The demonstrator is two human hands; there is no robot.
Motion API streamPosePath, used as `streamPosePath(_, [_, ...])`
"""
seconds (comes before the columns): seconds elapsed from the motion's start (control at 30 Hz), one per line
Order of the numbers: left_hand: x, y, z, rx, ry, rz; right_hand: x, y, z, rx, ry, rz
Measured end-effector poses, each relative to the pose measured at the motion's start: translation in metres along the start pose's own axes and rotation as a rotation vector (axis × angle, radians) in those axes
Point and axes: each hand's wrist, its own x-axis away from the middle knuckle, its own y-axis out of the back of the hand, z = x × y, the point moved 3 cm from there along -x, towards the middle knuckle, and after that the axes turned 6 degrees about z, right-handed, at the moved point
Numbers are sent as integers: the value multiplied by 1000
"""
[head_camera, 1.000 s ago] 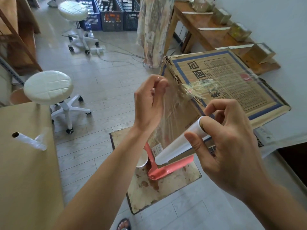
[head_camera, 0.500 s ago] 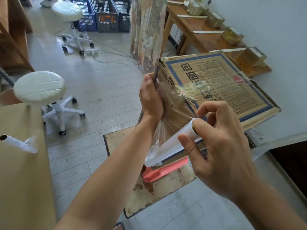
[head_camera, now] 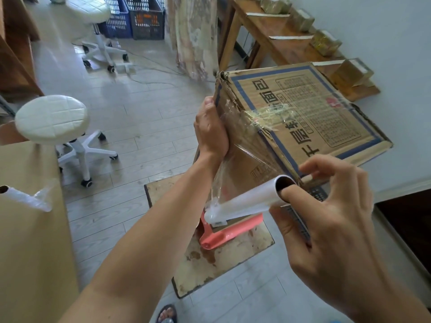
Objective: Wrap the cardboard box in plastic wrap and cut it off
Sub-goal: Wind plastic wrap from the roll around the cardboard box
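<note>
Head view. Box (head_camera: 303,117): 1, tilted, above pink stool (head_camera: 224,234); film (head_camera: 233,159) stretched across its near side. Left hand (head_camera: 210,129): flat, fingers straight, pressing film to box. Right hand (head_camera: 331,206): grips roll (head_camera: 247,199) at its end, thumb inside core.

Your left arm stretches forward, left hand (head_camera: 211,131) flat, fingers straight up, pressing. Your right hand (head_camera: 326,217) sits nearer, thumb hooked inside the end of the roll (head_camera: 245,201), fingers curled above.
</note>
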Motion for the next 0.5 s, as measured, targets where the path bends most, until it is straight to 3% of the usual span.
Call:
streamPosePath(0.3, [2, 0, -6, -9, 25, -47, 26, -14, 0, -133, -71, 60])
streamPosePath(0.5, [1, 0, -5, -11, 53, -59, 35, -38, -10, -260, -175, -175])
